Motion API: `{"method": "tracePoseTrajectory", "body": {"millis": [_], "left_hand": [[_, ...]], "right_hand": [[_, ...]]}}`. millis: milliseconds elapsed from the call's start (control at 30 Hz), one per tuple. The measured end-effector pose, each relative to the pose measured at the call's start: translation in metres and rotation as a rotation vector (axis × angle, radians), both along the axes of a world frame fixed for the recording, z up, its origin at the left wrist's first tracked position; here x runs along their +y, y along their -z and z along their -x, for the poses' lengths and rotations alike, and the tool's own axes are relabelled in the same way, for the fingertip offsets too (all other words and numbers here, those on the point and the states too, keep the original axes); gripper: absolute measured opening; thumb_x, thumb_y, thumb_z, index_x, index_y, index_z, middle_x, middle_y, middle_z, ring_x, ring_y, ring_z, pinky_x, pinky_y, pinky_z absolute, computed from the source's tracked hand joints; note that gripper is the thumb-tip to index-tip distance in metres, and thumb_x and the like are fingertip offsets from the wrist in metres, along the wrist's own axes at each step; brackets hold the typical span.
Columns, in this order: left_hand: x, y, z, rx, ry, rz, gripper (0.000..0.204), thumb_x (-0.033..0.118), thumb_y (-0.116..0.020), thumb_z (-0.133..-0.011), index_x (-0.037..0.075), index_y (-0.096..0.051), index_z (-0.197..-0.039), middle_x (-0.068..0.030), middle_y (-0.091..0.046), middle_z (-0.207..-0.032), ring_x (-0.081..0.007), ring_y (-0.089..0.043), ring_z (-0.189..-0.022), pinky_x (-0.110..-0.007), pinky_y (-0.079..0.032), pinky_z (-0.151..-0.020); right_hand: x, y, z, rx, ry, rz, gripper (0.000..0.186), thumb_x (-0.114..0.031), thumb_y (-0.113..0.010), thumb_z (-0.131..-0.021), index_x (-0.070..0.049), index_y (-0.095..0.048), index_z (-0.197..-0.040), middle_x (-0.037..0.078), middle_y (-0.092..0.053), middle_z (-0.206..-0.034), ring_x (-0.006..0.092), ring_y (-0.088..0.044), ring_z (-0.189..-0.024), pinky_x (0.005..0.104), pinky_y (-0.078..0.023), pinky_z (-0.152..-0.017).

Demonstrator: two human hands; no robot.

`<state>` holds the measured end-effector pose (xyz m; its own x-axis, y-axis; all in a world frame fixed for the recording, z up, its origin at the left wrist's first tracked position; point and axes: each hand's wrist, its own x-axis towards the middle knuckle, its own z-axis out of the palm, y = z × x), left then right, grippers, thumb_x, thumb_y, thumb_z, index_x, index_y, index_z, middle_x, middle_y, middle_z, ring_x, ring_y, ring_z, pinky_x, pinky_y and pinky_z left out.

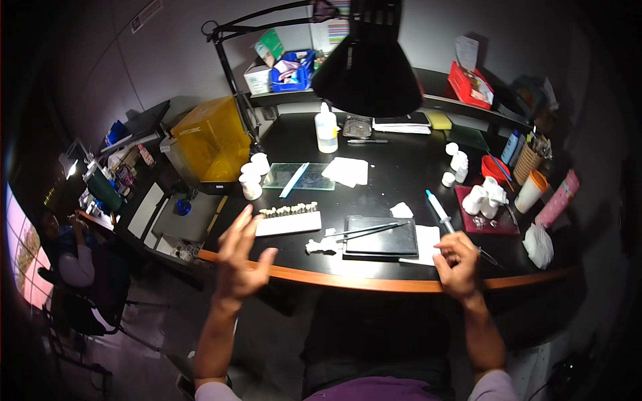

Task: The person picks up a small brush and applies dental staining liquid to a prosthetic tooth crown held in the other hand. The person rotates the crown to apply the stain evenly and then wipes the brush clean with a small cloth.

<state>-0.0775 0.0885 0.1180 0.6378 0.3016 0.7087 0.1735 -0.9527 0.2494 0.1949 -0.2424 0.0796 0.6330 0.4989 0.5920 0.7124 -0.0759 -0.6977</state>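
Observation:
My left hand point(239, 257) is raised off the desk's front left edge, fingers spread, holding nothing. My right hand point(458, 262) rests at the front edge of the black desk point(394, 177), fingers curled around a thin dark-tipped tool point(487, 256) that points right. Between the hands lies a black tablet-like slab point(381, 235) with two thin brushes point(370, 230) across it, on white paper point(424, 244). A white tray with a row of small tooth-shaped pieces point(289, 218) sits just beyond my left hand. A small white lump point(321, 246) lies beside the slab.
A black desk lamp point(368, 63) hangs over the middle. A glass plate point(299, 176), white jars point(251, 178), a clear bottle point(326, 130), a syringe point(438, 208), a red tray with white bottles point(486, 210) and cups point(531, 184) stand around. A yellow box point(208, 140) is left; another person point(70, 250) sits far left.

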Motion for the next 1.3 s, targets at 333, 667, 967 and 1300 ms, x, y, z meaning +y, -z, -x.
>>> {"method": "tracePoseTrajectory", "body": {"millis": [333,667,967,1300], "left_hand": [[-0.047,-0.039,-0.23,0.188,0.069,-0.451,0.102,0.073,-0.06,-0.088,0.016,-0.026,-0.165,-0.0403,-0.01,-0.165,-0.0573,-0.002,-0.155,-0.08,0.006,-0.114],[-0.035,-0.02,-0.274,-0.153,0.095,-0.313,0.08,0.044,-0.086,-0.073,0.018,-0.061,-0.144,-0.0338,-0.034,-0.159,-0.0462,-0.021,-0.155,-0.079,0.005,-0.115],[0.14,-0.06,-0.166,-0.994,-0.643,-0.07,0.015,0.023,-0.095,-0.073,0.02,-0.085,-0.085,-0.0306,-0.025,-0.167,-0.0392,-0.025,-0.157,-0.047,-0.02,-0.128],[0.12,-0.045,-0.191,-0.827,-0.754,-0.164,0.015,0.03,-0.093,-0.073,0.026,-0.085,-0.085,-0.0206,-0.027,-0.17,-0.0548,-0.015,-0.154,-0.06,-0.017,-0.125]], "right_hand": [[0.074,-0.053,-0.095,-0.511,-0.054,0.091,0.009,-0.007,-0.07,-0.079,-0.003,-0.069,-0.087,0.012,-0.063,-0.091,0.0319,-0.067,-0.077,0.042,-0.056,-0.07],[0.073,-0.042,-0.081,-0.612,0.007,-0.04,0.023,0.001,-0.073,-0.067,-0.005,-0.071,-0.089,0.006,-0.062,-0.088,0.0238,-0.063,-0.078,0.038,-0.046,-0.071],[0.094,-0.043,-0.056,-0.595,-0.136,-0.023,0.022,0.004,-0.073,-0.068,-0.003,-0.071,-0.088,0.007,-0.063,-0.087,0.0246,-0.063,-0.078,0.0377,-0.046,-0.074],[0.091,-0.036,-0.052,-0.562,-0.148,-0.068,0.022,0.004,-0.073,-0.067,-0.004,-0.072,-0.088,0.008,-0.064,-0.087,0.0261,-0.06,-0.077,0.0367,-0.047,-0.07]]}}
